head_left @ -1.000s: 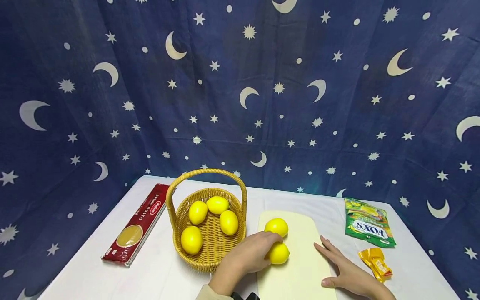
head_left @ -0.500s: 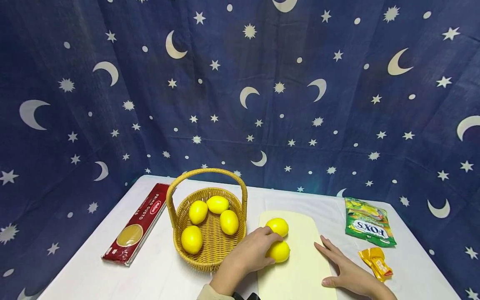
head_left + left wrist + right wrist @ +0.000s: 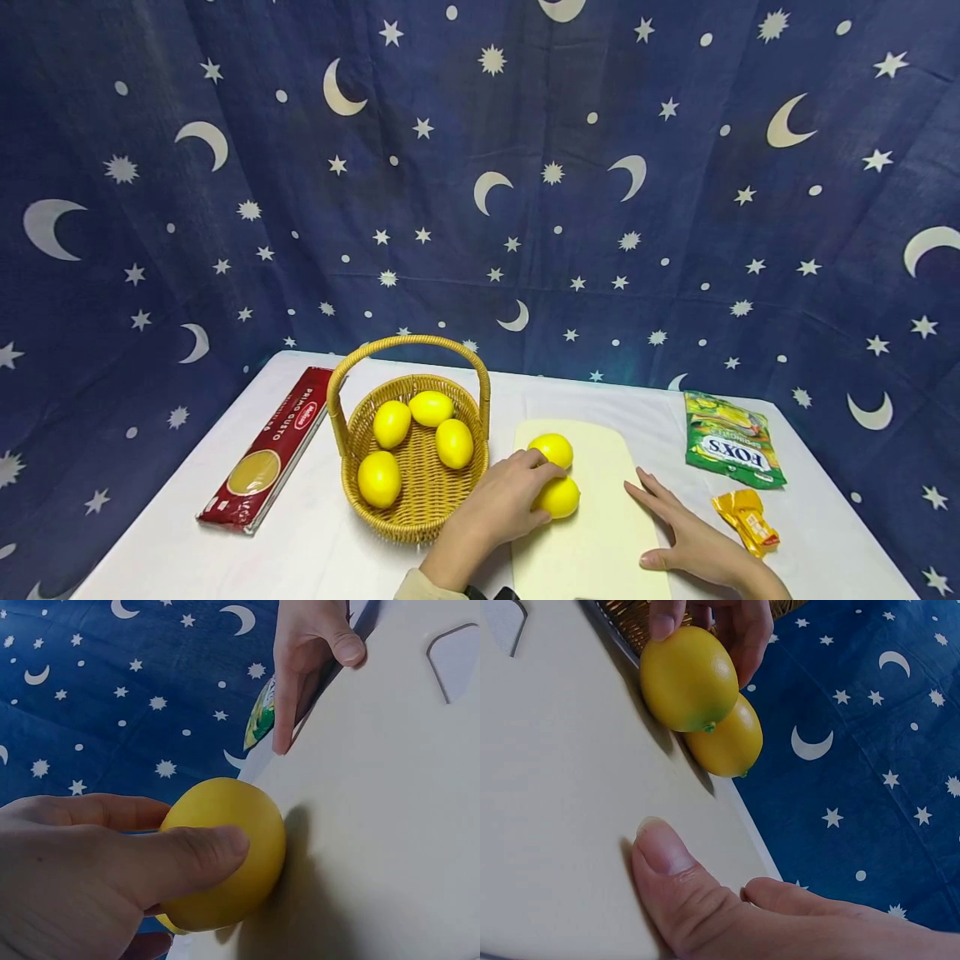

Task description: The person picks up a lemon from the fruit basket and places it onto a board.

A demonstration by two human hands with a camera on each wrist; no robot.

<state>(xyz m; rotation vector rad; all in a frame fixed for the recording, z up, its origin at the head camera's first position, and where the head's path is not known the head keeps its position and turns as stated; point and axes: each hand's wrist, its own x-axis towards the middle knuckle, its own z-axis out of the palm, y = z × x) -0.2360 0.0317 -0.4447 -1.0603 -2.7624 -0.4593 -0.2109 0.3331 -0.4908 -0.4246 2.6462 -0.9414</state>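
Observation:
My left hand (image 3: 504,502) grips a yellow lemon (image 3: 558,498) over the pale cutting board (image 3: 592,550), thumb on its near side. Just behind it a second lemon (image 3: 551,450) lies on the board. In the left wrist view the thumb presses across the held lemon (image 3: 247,877), which casts a shadow on the board. My right hand (image 3: 693,542) rests along the board's right edge with its fingers spread and holds nothing. From the right wrist view, the right thumb (image 3: 675,870) lies on the board surface. Left of the board stands a wicker basket (image 3: 427,521) with several lemons inside.
A red spaghetti packet (image 3: 266,454) lies at the left of the white table (image 3: 300,558). On the right are a green sweets bag (image 3: 733,442) and a small orange wrapper (image 3: 750,521). The basket's tall handle (image 3: 408,340) arches upward. A starry blue curtain (image 3: 480,167) hangs behind.
The left hand and its lemon have risen slightly. The right hand keeps its place on the board's edge. The whole head view has shifted a little.

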